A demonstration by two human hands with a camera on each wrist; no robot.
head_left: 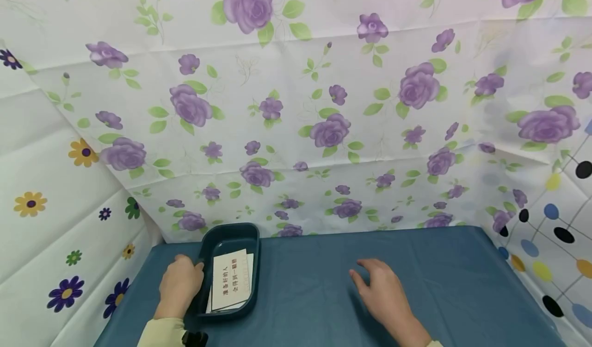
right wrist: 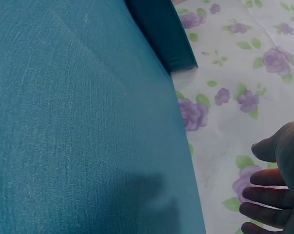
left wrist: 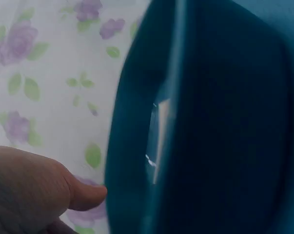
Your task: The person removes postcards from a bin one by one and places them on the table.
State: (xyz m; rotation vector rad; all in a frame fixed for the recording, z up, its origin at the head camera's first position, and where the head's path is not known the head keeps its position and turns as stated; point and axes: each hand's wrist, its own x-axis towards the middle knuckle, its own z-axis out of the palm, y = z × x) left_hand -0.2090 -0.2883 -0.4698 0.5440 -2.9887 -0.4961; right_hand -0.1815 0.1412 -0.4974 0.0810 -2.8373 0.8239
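Note:
A dark teal plastic tray (head_left: 256, 275) with rounded corners stands at the left of the table, its long side running front to back. In it lie a few stacked paper cards (head_left: 231, 280); the top one bears two lines of printed Chinese characters. My left hand (head_left: 181, 282) is beside the tray's left rim, thumb toward the rim; I cannot tell whether it touches. The left wrist view shows the thumb (left wrist: 88, 196) at the tray's edge. Well to the right, my right hand (head_left: 381, 290) hovers above the table with fingers loosely bent, holding nothing.
A blue cloth-covered table (head_left: 314, 285) extends under both hands. Behind it hangs a white curtain (head_left: 296, 105) with purple roses. A flower-print sheet (head_left: 55, 193) borders the left side, a dotted sheet (head_left: 555, 244) the right.

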